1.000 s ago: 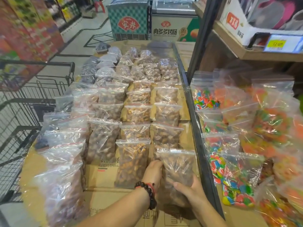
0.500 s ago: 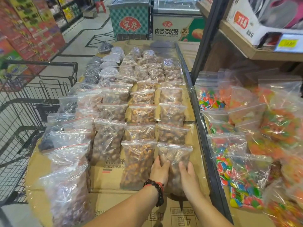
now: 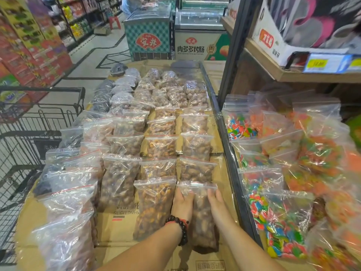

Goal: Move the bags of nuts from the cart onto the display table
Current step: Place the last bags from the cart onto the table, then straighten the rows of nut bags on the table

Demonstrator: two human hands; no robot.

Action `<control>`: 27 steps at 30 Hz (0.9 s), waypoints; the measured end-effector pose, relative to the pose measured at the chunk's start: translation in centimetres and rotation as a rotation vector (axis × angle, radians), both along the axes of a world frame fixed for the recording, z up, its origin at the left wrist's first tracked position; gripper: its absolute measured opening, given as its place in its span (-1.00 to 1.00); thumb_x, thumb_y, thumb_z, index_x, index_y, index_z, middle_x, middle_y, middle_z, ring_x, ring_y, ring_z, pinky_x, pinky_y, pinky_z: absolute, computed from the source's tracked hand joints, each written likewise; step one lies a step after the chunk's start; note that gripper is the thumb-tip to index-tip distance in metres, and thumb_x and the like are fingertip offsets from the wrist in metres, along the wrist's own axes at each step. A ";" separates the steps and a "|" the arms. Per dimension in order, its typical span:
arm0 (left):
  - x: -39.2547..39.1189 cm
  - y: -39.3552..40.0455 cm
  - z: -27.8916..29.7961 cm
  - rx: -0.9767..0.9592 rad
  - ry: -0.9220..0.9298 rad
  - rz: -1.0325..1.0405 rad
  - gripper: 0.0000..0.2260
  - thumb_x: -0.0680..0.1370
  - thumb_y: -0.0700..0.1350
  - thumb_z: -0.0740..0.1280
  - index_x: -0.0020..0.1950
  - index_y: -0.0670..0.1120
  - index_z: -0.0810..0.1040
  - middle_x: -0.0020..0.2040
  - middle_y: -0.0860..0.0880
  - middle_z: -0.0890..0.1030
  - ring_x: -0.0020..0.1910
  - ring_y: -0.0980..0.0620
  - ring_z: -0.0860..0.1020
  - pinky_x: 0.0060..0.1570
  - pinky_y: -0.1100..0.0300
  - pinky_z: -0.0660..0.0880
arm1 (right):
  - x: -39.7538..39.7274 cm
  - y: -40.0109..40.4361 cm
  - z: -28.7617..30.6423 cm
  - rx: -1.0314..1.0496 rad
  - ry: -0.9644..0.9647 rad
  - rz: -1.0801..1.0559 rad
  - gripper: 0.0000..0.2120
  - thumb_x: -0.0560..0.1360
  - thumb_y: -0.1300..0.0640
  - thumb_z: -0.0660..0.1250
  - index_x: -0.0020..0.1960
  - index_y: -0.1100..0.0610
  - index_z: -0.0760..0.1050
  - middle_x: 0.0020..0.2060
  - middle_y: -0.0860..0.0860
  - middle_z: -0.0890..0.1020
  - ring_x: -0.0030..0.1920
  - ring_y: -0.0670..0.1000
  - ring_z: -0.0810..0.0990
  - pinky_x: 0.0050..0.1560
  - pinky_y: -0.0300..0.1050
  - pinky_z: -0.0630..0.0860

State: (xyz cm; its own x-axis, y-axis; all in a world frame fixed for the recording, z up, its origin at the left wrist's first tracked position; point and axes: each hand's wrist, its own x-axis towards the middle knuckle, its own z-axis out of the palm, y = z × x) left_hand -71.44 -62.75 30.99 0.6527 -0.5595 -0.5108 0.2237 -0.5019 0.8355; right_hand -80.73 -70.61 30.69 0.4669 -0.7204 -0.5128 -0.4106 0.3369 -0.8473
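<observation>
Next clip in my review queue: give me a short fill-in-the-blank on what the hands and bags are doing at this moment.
1. Both hands lie flat on the nearest bag of nuts in the ____ column of nut bags.
2. The beaded bracelet is worn on the ____ wrist.
3. The nut bags lie on flattened ____.
4. The shopping cart stands to the ____ of the display table.

Missing words: rightmost; left; cardboard; left
</observation>
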 end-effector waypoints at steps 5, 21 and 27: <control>0.2 -0.8 0.1 -0.027 0.053 0.022 -0.55 0.62 0.02 0.22 0.48 -0.02 0.24 0.38 -0.03 0.44 0.29 0.00 0.43 0.35 0.09 0.32 | 1.4 0.1 -1.3 -0.027 -0.017 -0.107 -0.75 0.67 -0.08 0.13 0.29 -0.05 0.43 0.18 0.02 0.60 0.17 0.06 0.56 0.24 0.08 0.48; 3.1 -4.3 -0.8 -0.047 0.055 0.049 -0.46 0.66 -0.05 0.16 0.60 -0.05 0.03 0.56 -0.07 0.24 0.51 -0.04 0.25 0.44 0.11 0.19 | 4.8 -3.8 -1.8 -0.089 -0.013 -0.151 -0.42 0.60 -0.12 0.27 0.53 0.09 0.27 0.42 0.06 0.46 0.38 0.07 0.46 0.42 0.06 0.37; 4.4 -5.5 -0.3 -0.082 0.041 0.010 -0.42 0.68 0.00 0.11 0.62 -0.07 -0.08 0.61 -0.08 0.06 0.58 -0.05 0.09 0.50 0.05 0.08 | 6.0 -5.0 -2.0 -0.215 0.014 -0.207 -0.50 0.61 -0.03 0.29 0.48 0.13 0.35 0.35 0.09 0.52 0.35 0.10 0.49 0.37 0.03 0.41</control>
